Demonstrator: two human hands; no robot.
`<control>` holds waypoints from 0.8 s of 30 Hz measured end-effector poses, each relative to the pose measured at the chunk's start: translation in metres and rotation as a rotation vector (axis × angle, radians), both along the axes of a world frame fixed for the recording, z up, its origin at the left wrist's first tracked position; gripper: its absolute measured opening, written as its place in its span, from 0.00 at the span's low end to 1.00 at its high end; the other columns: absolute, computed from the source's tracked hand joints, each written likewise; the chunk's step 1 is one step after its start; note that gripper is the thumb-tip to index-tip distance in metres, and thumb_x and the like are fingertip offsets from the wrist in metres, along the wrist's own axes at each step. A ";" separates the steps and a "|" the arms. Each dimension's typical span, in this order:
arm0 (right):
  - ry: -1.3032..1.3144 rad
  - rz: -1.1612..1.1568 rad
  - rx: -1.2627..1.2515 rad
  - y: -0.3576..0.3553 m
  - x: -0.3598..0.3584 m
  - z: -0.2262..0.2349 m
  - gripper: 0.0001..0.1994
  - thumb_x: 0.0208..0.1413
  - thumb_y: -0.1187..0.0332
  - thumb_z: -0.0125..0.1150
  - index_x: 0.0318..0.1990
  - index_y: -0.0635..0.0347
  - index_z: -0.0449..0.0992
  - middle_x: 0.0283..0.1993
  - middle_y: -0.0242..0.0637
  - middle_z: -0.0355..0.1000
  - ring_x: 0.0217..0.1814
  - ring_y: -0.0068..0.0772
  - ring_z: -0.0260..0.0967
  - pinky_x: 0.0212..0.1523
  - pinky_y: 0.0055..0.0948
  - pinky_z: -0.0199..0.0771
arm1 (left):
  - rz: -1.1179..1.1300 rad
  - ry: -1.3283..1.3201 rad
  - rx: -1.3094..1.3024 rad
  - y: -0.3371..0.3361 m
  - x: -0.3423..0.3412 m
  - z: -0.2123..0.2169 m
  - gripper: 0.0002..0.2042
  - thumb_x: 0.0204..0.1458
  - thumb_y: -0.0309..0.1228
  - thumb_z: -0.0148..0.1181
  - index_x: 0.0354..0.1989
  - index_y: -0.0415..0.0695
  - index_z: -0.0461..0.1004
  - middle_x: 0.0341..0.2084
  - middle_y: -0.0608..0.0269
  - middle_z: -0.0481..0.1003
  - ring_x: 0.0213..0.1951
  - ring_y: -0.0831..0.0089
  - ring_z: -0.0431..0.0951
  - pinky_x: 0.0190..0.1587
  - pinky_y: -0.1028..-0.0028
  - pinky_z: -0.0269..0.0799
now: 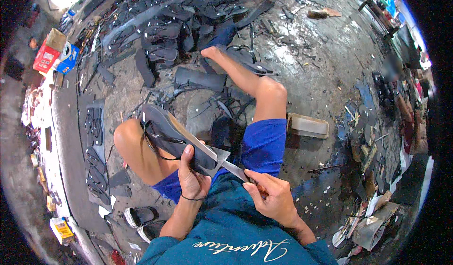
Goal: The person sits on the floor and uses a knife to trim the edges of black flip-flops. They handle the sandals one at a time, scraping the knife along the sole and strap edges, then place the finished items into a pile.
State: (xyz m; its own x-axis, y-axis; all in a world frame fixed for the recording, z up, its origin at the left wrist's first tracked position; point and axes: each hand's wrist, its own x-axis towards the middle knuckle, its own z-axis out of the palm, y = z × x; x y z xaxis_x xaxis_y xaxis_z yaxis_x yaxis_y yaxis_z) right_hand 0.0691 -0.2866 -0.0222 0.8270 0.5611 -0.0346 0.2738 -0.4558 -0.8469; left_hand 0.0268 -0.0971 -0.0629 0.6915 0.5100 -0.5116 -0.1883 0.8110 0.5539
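Nearest, right hand [273, 200] is gripping a knife [234, 169]; left hand [192, 177] is pinching the flip-flop sole's [175, 137] heel — likely light, flexible rubber, best held there.

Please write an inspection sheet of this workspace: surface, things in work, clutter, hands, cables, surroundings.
Surface: grey concrete floor, dirty, strewn with dark offcuts.
Things in work: black rubber flip-flop sandal held on edge over the knees; metal knife blade laid along its sole edge.
Clutter: pile of black sandal soles ahead; black cut-out rubber sheet at left; small rectangular block at right; scraps along the right side.
Hands: left hand, fingers around the sandal's heel; right hand closed on the knife handle.
Cables: nothing seen.
Surroundings: red and blue cartons upper left; another person seated at right.
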 end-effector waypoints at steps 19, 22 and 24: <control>0.383 -0.200 0.447 0.039 0.061 -0.059 0.17 0.60 0.73 0.53 0.56 0.67 0.66 0.40 0.34 0.75 0.30 0.15 0.68 0.29 0.17 0.71 | -0.171 -0.224 0.341 0.124 0.157 0.026 0.34 0.53 0.65 0.42 0.47 0.43 0.69 0.36 0.63 0.76 0.39 0.66 0.75 0.44 0.66 0.73; 0.331 -0.357 0.445 0.022 0.063 -0.075 0.21 0.56 0.74 0.57 0.57 0.66 0.63 0.43 0.37 0.75 0.31 0.19 0.69 0.33 0.21 0.73 | -0.701 0.009 0.597 0.162 0.219 -0.056 0.37 0.51 0.70 0.38 0.44 0.45 0.74 0.33 0.60 0.78 0.38 0.65 0.77 0.38 0.63 0.76; 0.438 -0.472 0.477 0.010 0.064 -0.078 0.22 0.54 0.76 0.58 0.57 0.66 0.61 0.44 0.39 0.75 0.31 0.19 0.70 0.31 0.20 0.74 | -0.983 0.314 0.505 0.102 0.258 -0.099 0.40 0.51 0.69 0.40 0.41 0.37 0.74 0.33 0.54 0.78 0.33 0.62 0.80 0.33 0.64 0.79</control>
State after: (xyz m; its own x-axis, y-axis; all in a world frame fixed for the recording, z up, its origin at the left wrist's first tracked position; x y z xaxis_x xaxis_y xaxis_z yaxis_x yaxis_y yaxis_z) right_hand 0.1330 -0.2769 -0.1000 0.9475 0.1916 -0.2560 -0.2604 -0.0020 -0.9655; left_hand 0.2852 0.0048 -0.1622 0.7824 0.0163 -0.6226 0.6071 0.2027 0.7683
